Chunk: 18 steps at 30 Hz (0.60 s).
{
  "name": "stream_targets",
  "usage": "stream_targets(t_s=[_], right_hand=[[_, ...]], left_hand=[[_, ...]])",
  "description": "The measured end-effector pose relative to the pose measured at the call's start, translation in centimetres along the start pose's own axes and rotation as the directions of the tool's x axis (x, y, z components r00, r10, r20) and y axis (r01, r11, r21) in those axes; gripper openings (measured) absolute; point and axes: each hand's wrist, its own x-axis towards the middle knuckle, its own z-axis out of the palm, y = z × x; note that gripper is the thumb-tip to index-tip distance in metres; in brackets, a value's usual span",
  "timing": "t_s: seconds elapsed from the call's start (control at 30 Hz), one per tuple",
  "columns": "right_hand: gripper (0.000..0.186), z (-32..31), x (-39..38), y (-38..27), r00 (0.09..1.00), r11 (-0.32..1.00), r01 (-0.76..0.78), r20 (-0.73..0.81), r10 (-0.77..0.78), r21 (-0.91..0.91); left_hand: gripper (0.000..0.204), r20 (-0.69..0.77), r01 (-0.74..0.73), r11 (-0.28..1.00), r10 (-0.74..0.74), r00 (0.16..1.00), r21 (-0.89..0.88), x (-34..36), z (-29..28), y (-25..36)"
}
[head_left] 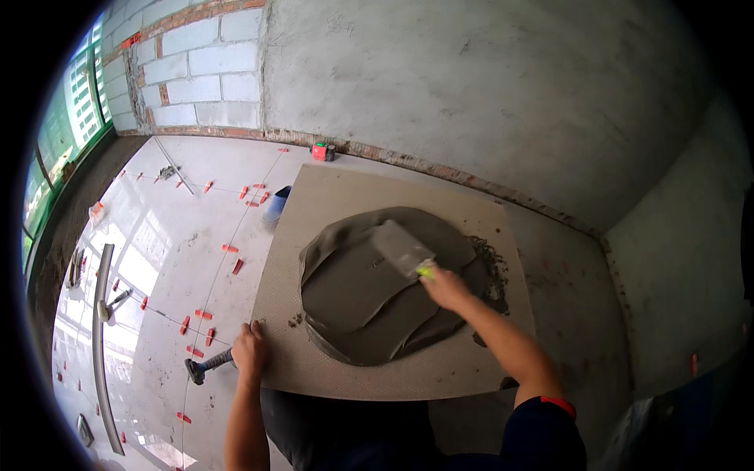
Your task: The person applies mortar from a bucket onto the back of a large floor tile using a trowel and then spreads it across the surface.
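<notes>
My right hand (449,290) is wrapped round the yellow-green handle of a flat metal trowel (399,246). The trowel's blade lies on a wide, roughly round bed of wet grey mortar (353,286). This mortar is spread over the textured back of a large tile (283,337), with ridges and swept marks across it. Fingers of my left hand (249,350) close on the tile's left edge near its front corner. Just beside that hand sticks out a dark-handled tool (209,364) like a mallet; whether the hand touches it is hidden.
Glossy laid tiles (173,259) with red levelling wedges (229,248) cover the floor at left. A long metal bar (102,345) and a hammer (111,306) lie there. A blue bucket-like object (276,206) and a red device (320,151) sit by the grey wall (471,86).
</notes>
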Motion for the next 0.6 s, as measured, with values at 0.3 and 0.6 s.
stream_targets(t_s=[0.3,0.6], right_hand=[[0.036,-3.3,6.1,9.5,0.836,0.363,-0.434,0.219,0.503,0.824],[0.033,1.5,8.1,-10.2,0.937,0.506,-0.280,0.346,-0.039,0.816]], left_hand=[[0.038,-0.023,0.010,0.999,-0.009,1.000,0.050,-0.1,0.0,0.5],[0.039,0.011,0.045,0.998,-0.045,0.999,0.044,0.2,-0.1,0.3]])
